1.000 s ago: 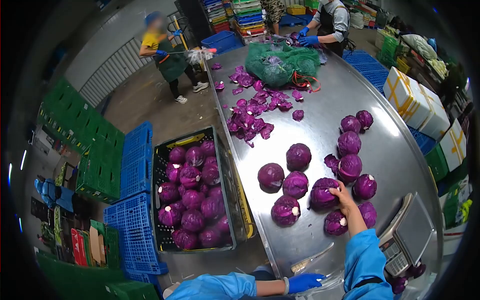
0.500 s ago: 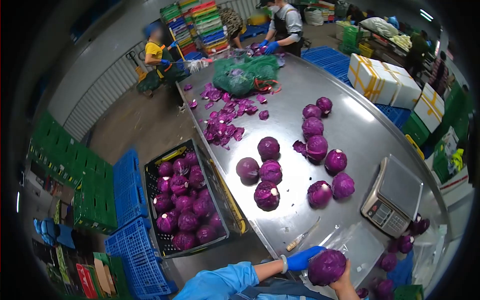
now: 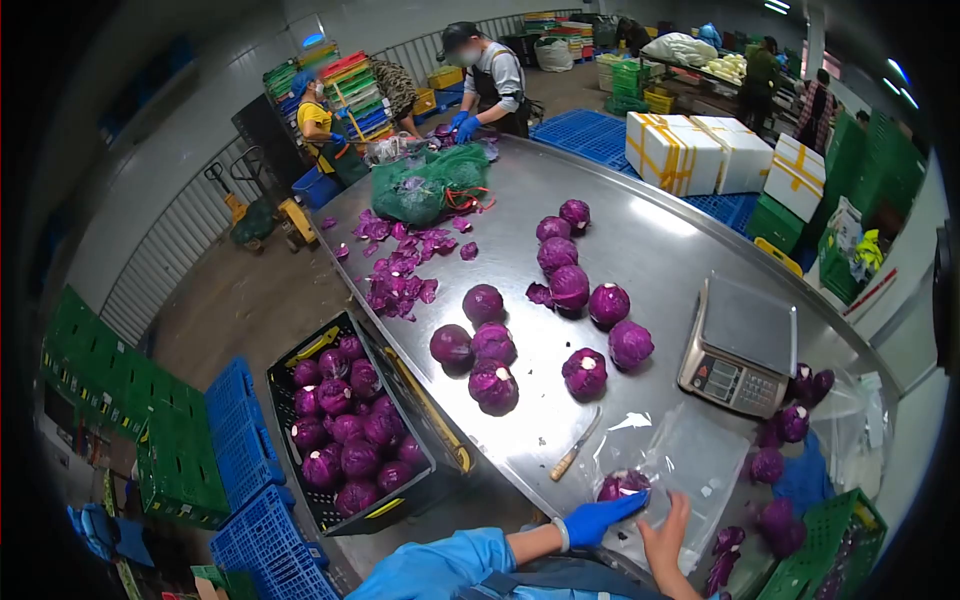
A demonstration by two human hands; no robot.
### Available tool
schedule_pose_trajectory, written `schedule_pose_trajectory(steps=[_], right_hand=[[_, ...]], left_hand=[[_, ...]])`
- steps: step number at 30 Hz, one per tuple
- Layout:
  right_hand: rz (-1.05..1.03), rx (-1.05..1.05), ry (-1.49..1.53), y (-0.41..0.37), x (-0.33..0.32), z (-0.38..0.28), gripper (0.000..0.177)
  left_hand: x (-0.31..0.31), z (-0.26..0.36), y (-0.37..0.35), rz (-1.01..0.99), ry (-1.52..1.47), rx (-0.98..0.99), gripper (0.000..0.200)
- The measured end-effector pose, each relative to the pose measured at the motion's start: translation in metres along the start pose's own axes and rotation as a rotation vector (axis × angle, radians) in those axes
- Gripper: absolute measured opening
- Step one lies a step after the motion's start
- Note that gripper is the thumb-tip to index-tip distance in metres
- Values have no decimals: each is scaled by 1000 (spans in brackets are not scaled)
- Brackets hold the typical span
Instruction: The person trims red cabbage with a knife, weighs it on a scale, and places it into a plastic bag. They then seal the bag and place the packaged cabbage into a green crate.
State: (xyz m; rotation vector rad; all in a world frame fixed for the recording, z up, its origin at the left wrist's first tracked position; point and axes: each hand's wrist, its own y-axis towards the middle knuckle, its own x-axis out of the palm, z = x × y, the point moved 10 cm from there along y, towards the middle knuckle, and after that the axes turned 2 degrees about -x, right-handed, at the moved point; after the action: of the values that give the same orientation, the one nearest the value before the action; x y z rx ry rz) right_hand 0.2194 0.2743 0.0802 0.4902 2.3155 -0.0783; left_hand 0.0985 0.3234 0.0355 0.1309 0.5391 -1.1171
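My left hand (image 3: pixel 603 518), in a blue glove, lies with its fingers stretched out against the near side of a purple cabbage (image 3: pixel 622 484). That cabbage sits on clear plastic bags (image 3: pixel 690 470) at the table's near edge. My bare right hand (image 3: pixel 665 535) is just right of it, fingers apart and holding nothing. A knife with a wooden handle (image 3: pixel 564 464) lies to the left of the bags. Farther up, several purple cabbages (image 3: pixel 494 342) stand on the metal table (image 3: pixel 560 440).
A black crate (image 3: pixel 428 480) of cabbages stands left of the table. A scale (image 3: pixel 740 345) is at the right. A green net bag (image 3: pixel 425 190) and loose leaves (image 3: pixel 400 280) lie at the far end, near two people. White boxes (image 3: pixel 680 155) stand beyond the right edge.
The cabbage between my hands has been put down on the plastic bags. My right hand has come off it and opened. The camera view has shifted.
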Motion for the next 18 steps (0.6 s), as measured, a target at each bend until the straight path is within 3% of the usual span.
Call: schedule_pose_trajectory(steps=[1,3,6,9,11,13,16,18], right_hand=[[121,-129,-185,13,-12,-35,70],[42,-200,-253,28,19,-7,44],[-84,-107,-304,42,23,8,17],[74,-245,-216,34,-32,-51,16],[-6,-223,-238,13,-39,-61,16],[-74,-208,-239,-9,-36,-59,17],[-175,-173,-192,-50,-25,-50,17],[-220,-168,-192,-68,-21,-46,17]], left_hand=[[-14,13,-5,-135,66,-156,80],[-18,14,-5,38,80,25,76],[-53,17,-8,300,55,276,72],[-112,59,-33,482,152,343,60],[-122,70,-51,504,197,287,36],[-118,79,-74,561,174,269,32],[-94,48,-119,764,181,149,37],[-88,56,-144,826,286,-141,44]])
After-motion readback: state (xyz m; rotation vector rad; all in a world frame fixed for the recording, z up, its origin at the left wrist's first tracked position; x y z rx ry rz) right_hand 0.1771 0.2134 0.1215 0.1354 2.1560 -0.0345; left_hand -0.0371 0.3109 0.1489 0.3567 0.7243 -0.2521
